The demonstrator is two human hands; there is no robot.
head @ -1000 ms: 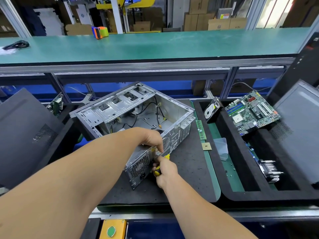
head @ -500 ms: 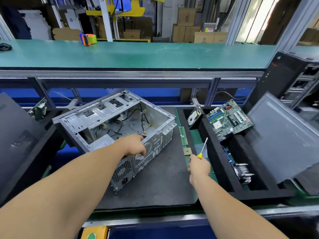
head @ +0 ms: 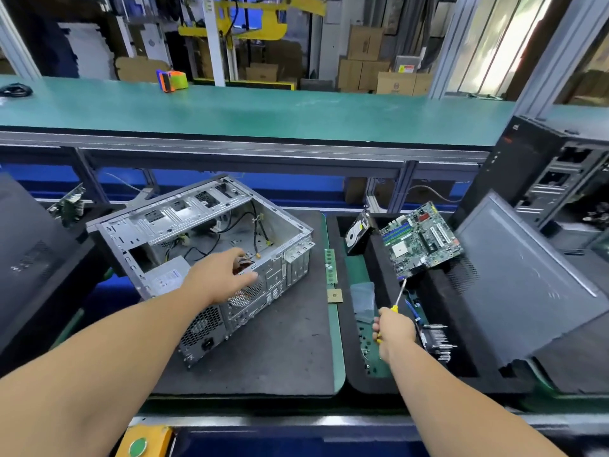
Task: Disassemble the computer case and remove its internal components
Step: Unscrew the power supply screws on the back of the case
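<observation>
While the open computer case lies on its side on the dark mat at the middle of the bench, the left hand reaches over its rear edge, fingers loosely spread and resting at the metal frame beside the fan grille; its grip is apart and holds nothing. Black cables trail across the inside of the case, and a grey power supply sits in its near corner, just beside the left wrist. The right hand is well apart from the case, over the black foam tray to the right, its grip clamped on the yellow handle of a screwdriver whose shaft points up and away. In the tray, a green motherboard leans tilted against a divider, with a hard drive standing just left of it. A memory stick and a small square chip lie on the green strip between mat and tray. A dark side panel leans at the right.
</observation>
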